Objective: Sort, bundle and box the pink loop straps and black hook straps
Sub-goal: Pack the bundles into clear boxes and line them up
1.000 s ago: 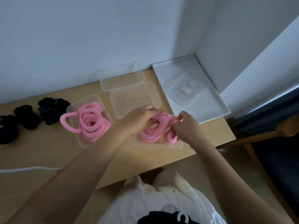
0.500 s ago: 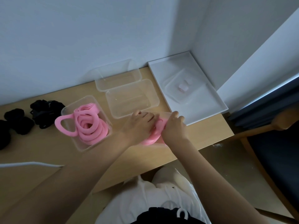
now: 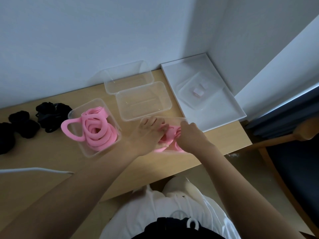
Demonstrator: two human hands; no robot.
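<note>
A bundle of pink loop straps (image 3: 170, 135) lies in a clear plastic box (image 3: 170, 119) near the table's front edge. My left hand (image 3: 148, 135) and my right hand (image 3: 192, 135) both press down on that bundle inside the box, fingers closed on the straps. To the left, another clear box (image 3: 82, 149) holds a coiled pile of pink loop straps (image 3: 98, 133), with one loop hanging over its left rim. Black hook straps (image 3: 50, 116) lie in bundles on the table at far left.
Two clear boxes (image 3: 144, 100) (image 3: 127, 76) with nothing in them stand behind my hands by the wall. A white tray (image 3: 229, 107) with a clear lid and a small pink piece (image 3: 198, 92) sits at right. A white cable (image 3: 34, 169) crosses the left front. A wooden chair (image 3: 283, 142) stands right.
Both hands have moved down and together, pushing the pink bundle lower into the near box. The straps stood higher and more exposed a second ago.
</note>
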